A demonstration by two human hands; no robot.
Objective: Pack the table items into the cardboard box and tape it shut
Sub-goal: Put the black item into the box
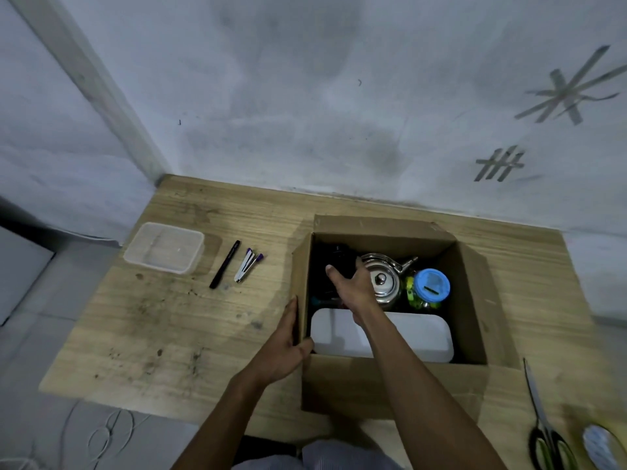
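An open cardboard box (pixel 373 385) stands on the wooden table (pixel 190 327). My left hand (pixel 281 351) clasps the box's left wall near the front corner, thumb inside. My right hand (pixel 353 286) reaches down into the box, fingers wrapped around a black object (pixel 339 257) at the back left. Inside the box are a steel kettle (pixel 385 283), a blue-lidded jar (pixel 431 286) and a white lidded container (pixel 414 337). On the table to the left lie a clear plastic container (pixel 164 247), a black pen (pixel 225 264) and purple-capped pens (pixel 248 264).
Scissors (pixel 543 432) with green-black handles and a roll of tape (pixel 602 447) lie at the table's front right corner. The table's back edge meets a white wall. White cable loops lie on the floor at the lower left.
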